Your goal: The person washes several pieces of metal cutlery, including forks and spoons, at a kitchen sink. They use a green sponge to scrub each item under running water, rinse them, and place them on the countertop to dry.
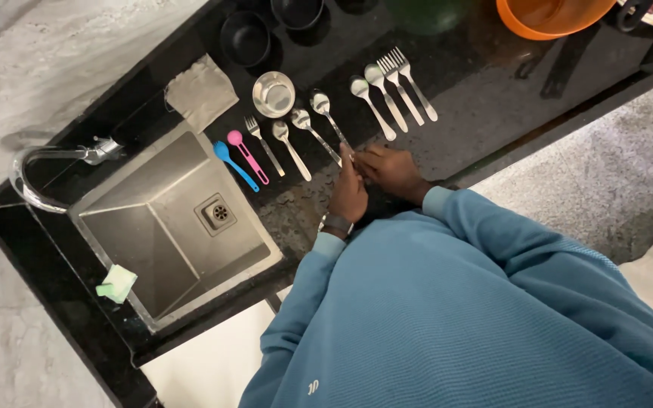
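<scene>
Fingers (pixel 348 157) of the left hand (pixel 348 193) lie together, tips touching the handle end of a spoon (pixel 329 116) on the black tabletop (pixel 478 98). Right hand (pixel 391 171) presses against the left, fingers curled; whether it grips anything I cannot tell. More spoons and forks (pixel 400 81) lie nearby in a row.

The wet black table (pixel 485 98) carries spoons (pixel 376 94), forks (pixel 410 79), a steel bowl (pixel 274 94), pink (pixel 247 155) and blue (pixel 234 165) spoons, a cloth (pixel 200 92), black bowls (pixel 245 38) and an orange bowl (pixel 549 19).
</scene>
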